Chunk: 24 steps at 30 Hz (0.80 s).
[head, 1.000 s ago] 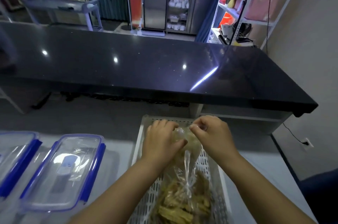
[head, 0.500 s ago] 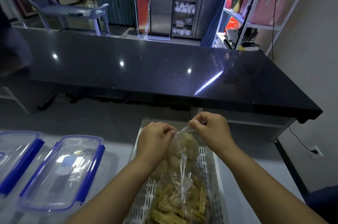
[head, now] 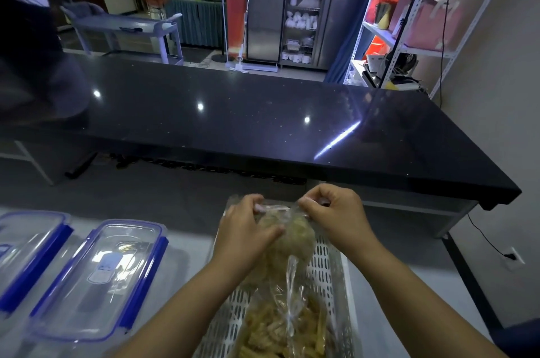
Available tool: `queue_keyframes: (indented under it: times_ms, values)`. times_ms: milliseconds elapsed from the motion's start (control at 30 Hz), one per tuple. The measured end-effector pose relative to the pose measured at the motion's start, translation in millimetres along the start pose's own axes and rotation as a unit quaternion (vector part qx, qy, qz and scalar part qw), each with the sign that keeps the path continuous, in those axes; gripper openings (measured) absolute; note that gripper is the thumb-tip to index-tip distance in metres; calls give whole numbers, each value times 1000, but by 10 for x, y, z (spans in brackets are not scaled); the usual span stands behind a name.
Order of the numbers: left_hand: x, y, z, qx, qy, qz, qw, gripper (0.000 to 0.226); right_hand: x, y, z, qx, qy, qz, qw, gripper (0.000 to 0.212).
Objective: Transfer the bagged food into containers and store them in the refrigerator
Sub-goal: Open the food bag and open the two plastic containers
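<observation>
Bag (head: 287,236) of pale green food, at the far end of the white slotted basket (head: 328,265) on the grey surface (head: 190,255); I cannot tell whether it rests there. My left grip (head: 244,229) holds its left side, fingers curled on the plastic. My right grip (head: 336,217) pinches the film at its top right. A second bag (head: 280,328), of yellow strips, lies in the basket nearer me. A lidded container (head: 96,278) stands left of the basket, with a second container (head: 26,243) at the frame's left edge.
</observation>
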State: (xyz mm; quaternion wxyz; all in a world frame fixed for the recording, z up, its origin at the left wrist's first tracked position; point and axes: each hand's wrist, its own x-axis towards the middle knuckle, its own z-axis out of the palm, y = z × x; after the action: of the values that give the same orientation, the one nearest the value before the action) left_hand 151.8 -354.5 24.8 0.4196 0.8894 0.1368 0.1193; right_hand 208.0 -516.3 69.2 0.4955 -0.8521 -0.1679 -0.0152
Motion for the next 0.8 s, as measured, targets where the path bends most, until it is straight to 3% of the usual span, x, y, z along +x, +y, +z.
queue_keyframes:
  times_ms: [67,167,267,333,500,700,800]
  values:
    - [-28,-9,118,61,-16,6,998,44,-4,-33,-1,11,-11,-11,1000,13]
    - [-36,8,162,92,24,50,994,17,-10,-74,-10,81,-40,-20,996,13]
    - [-30,-24,133,87,41,80,992,14,-11,17,-23,149,12,1,989,21]
    - [-38,-37,99,68,42,97,992,11,-31,118,17,96,20,19,995,21]
    - [3,-30,38,45,44,121,991,8,-58,294,243,-104,-136,-32,985,29]
    - [63,-85,-46,37,45,119,991,20,-38,270,277,-100,-79,-43,991,5]
    - [108,-221,-127,-7,65,61,996,7,-74,272,223,-42,-46,-10,998,20]
